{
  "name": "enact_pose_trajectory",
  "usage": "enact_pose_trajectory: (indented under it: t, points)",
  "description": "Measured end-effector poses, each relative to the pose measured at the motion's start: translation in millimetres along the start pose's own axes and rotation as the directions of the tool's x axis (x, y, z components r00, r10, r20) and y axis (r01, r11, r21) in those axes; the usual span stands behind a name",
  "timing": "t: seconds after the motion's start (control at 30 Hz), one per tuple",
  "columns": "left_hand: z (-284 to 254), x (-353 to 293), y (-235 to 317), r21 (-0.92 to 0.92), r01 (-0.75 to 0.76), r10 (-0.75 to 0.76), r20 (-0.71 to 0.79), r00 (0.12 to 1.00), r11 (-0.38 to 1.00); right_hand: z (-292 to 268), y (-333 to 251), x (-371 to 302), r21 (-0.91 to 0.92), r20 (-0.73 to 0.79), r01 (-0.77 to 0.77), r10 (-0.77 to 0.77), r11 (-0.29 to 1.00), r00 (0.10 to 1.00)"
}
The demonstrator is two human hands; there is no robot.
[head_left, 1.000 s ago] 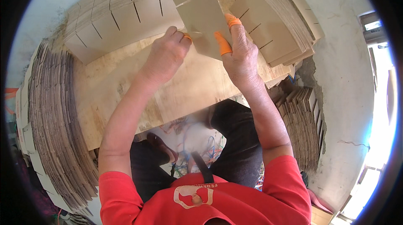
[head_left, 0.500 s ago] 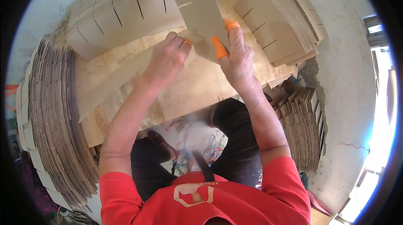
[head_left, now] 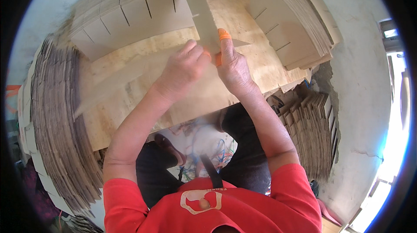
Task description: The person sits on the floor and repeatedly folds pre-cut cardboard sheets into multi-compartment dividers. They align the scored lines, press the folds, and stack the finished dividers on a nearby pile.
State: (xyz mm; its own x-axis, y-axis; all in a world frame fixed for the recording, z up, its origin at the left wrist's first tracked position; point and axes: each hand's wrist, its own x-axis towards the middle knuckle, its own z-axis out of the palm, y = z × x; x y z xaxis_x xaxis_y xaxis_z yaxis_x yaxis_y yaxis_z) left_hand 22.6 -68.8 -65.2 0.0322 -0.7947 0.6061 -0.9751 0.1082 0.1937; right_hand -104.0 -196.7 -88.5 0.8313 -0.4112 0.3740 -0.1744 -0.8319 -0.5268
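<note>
Above the wooden table, a long cardboard strip [head_left: 201, 13] with short slits stands upright, narrow side toward me. My right hand [head_left: 234, 68] is closed on its near end, with orange coverings on the thumb and a finger. A second long cardboard strip [head_left: 126, 73] runs slantwise from the left of the table and crosses the first. Its pointed end sticks out to the right of the upright strip. My left hand [head_left: 184, 68], slightly blurred, has its fingers closed on this second strip near the crossing. The exact contact between the strips is hidden behind my hands.
The wooden table [head_left: 173, 113] lies before me. Slit cardboard pieces stand in a row [head_left: 134, 18] at the back left and in a stack [head_left: 284, 26] at the back right. More cardboard piles rise at the left [head_left: 61, 124] and lower right [head_left: 308, 133]. A wall [head_left: 360, 94] closes the right side.
My right hand and the upright strip have shifted left, bringing my hands closer together. The strip has turned to look narrower. The second strip's end now shows on its right side.
</note>
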Motion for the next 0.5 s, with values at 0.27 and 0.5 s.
enact_pose_trajectory:
  t: [0.27, 0.5]
  points:
    - [-28, 10, -28, -0.392, 0.448, -0.296, 0.39, 0.872, 0.804, 3, -5, -8, 0.012, -0.056, 0.034, -0.033, 0.999, 0.998]
    - [-22, 46, -155, -0.239, 0.632, -0.627, 0.105, 0.772, 0.737, 0, -5, -7, -0.019, -0.259, 0.028, -0.032, 0.999, 0.965]
